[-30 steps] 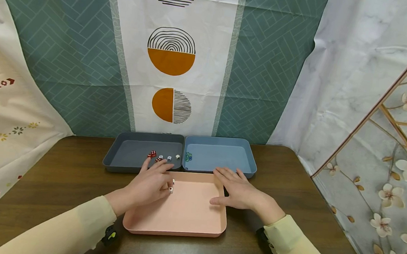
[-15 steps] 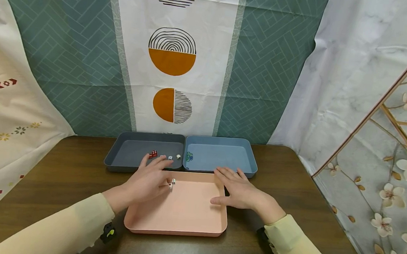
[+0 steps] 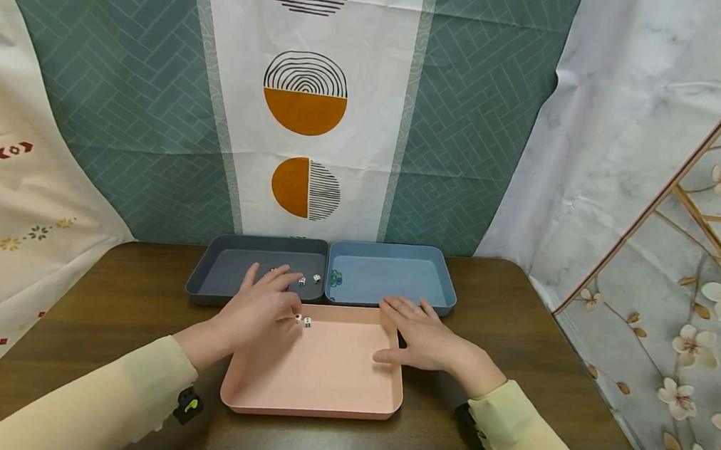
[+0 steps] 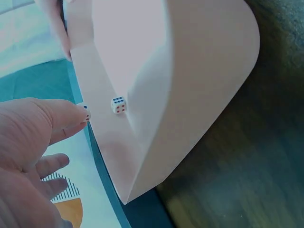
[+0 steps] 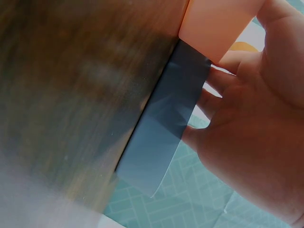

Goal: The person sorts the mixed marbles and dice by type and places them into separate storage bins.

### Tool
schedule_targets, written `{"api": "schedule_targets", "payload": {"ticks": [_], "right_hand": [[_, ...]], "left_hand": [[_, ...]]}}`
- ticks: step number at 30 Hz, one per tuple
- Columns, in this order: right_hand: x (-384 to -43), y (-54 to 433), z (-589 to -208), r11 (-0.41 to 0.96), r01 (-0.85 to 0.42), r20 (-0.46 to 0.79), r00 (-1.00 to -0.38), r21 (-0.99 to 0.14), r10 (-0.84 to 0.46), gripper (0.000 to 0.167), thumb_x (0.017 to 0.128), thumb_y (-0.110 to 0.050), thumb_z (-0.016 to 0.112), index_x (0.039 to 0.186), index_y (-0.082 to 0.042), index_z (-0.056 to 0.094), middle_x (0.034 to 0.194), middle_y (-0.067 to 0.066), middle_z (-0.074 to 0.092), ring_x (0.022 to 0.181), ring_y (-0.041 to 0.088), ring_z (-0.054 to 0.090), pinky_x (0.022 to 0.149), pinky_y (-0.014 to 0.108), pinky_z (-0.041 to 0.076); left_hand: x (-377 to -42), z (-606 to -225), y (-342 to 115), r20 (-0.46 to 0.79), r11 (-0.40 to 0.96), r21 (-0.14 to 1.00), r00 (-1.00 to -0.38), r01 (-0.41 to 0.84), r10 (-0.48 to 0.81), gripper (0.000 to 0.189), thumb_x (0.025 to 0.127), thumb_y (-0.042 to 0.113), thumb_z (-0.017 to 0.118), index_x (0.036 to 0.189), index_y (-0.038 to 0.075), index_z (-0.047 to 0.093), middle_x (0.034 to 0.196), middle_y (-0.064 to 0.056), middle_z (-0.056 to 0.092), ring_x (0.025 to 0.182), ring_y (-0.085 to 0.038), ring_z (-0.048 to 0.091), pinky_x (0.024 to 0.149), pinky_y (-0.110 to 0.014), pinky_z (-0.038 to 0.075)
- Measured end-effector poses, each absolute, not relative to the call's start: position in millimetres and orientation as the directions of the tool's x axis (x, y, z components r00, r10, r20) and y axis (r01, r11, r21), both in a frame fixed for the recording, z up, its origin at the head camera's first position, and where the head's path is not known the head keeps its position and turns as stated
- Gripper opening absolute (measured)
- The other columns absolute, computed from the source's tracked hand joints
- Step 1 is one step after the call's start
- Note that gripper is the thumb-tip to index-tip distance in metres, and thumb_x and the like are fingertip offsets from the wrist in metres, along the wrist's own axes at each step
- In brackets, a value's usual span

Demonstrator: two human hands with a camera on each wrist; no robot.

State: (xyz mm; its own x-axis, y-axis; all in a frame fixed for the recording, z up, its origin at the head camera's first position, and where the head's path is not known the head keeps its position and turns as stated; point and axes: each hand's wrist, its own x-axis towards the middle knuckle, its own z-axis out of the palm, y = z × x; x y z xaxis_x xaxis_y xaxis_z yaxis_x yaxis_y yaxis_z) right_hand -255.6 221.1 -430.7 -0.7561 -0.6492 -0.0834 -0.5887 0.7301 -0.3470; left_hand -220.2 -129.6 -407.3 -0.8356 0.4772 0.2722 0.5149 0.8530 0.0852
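Note:
My left hand [image 3: 260,314] is over the far left part of the pink tray [image 3: 322,372] and pinches a white die [image 4: 85,113] between thumb and forefinger. Its other fingers reach over the near rim of the dark grey tray [image 3: 221,270]. A second white die [image 4: 118,105] lies in the pink tray near its far wall. My right hand [image 3: 424,338] rests at the pink tray's far right corner, fingers spread and fairly straight, fingertips at the near rim of the blue tray [image 5: 152,128]. Nothing is held in it.
White dice, one of them a white die [image 3: 316,278], lie in the dark grey tray; the left fingers mostly hide the red ones. Several small blue and green pieces [image 3: 336,278] sit at the blue tray's left side. A wooden table [image 3: 101,324] carries all three trays.
My left hand has moved away from me and slightly left with the pinched die, toward the dark grey tray, and now covers most of the red dice. The right hand stays in place.

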Motion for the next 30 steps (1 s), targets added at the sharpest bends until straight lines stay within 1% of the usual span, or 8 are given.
{"api": "schedule_targets", "payload": {"ticks": [3, 10, 18, 25, 30], "right_hand": [[-256, 221, -431, 0.729, -0.588, -0.083, -0.756, -0.351, -0.649, 0.103, 0.102, -0.063, 0.072, 0.177, -0.009, 0.025, 0.182, 0.015, 0.021, 0.168, 0.040, 0.016, 0.133, 0.066, 0.002], [-256, 222, -431, 0.728, -0.585, -0.089, -0.755, -0.359, -0.650, 0.103, 0.103, -0.063, 0.072, 0.176, -0.008, 0.026, 0.182, 0.016, 0.021, 0.168, 0.040, 0.016, 0.133, 0.066, 0.002], [-256, 222, -431, 0.734, -0.582, -0.093, -0.758, -0.351, -0.646, 0.103, 0.103, -0.064, 0.071, 0.177, -0.010, 0.025, 0.183, 0.013, 0.021, 0.169, 0.037, 0.014, 0.134, 0.064, 0.000], [-256, 222, -431, 0.732, -0.583, -0.087, -0.758, -0.353, -0.646, 0.103, 0.102, -0.064, 0.071, 0.177, -0.010, 0.025, 0.183, 0.012, 0.021, 0.169, 0.037, 0.015, 0.134, 0.063, 0.000], [-256, 222, -431, 0.730, -0.587, -0.088, -0.755, -0.351, -0.650, 0.102, 0.103, -0.064, 0.070, 0.177, -0.010, 0.025, 0.183, 0.011, 0.021, 0.169, 0.036, 0.015, 0.134, 0.063, 0.000]], "left_hand": [[-221, -405, -131, 0.283, 0.856, 0.081, -0.835, 0.511, 0.471, 0.017, 0.088, 0.014, 0.096, 0.097, 0.021, 0.084, 0.157, -0.019, 0.060, 0.156, -0.048, 0.042, 0.121, -0.086, 0.017], [-226, -398, -135, 0.297, 0.865, 0.093, -0.843, 0.493, 0.449, 0.017, 0.088, 0.016, 0.096, 0.092, 0.023, 0.082, 0.160, -0.020, 0.058, 0.158, -0.048, 0.039, 0.122, -0.085, 0.014], [-233, -390, -140, 0.302, 0.878, 0.089, -0.853, 0.469, 0.425, 0.016, 0.090, 0.013, 0.094, 0.093, 0.021, 0.082, 0.162, -0.021, 0.055, 0.160, -0.047, 0.035, 0.124, -0.083, 0.010], [-238, -385, -141, 0.313, 0.883, 0.089, -0.854, 0.461, 0.415, 0.014, 0.091, 0.013, 0.092, 0.091, 0.021, 0.081, 0.163, -0.021, 0.055, 0.160, -0.048, 0.034, 0.125, -0.082, 0.008], [-242, -382, -142, 0.325, 0.885, 0.093, -0.854, 0.455, 0.405, 0.015, 0.091, 0.012, 0.092, 0.090, 0.022, 0.081, 0.162, -0.022, 0.055, 0.160, -0.048, 0.034, 0.124, -0.082, 0.009]]}}
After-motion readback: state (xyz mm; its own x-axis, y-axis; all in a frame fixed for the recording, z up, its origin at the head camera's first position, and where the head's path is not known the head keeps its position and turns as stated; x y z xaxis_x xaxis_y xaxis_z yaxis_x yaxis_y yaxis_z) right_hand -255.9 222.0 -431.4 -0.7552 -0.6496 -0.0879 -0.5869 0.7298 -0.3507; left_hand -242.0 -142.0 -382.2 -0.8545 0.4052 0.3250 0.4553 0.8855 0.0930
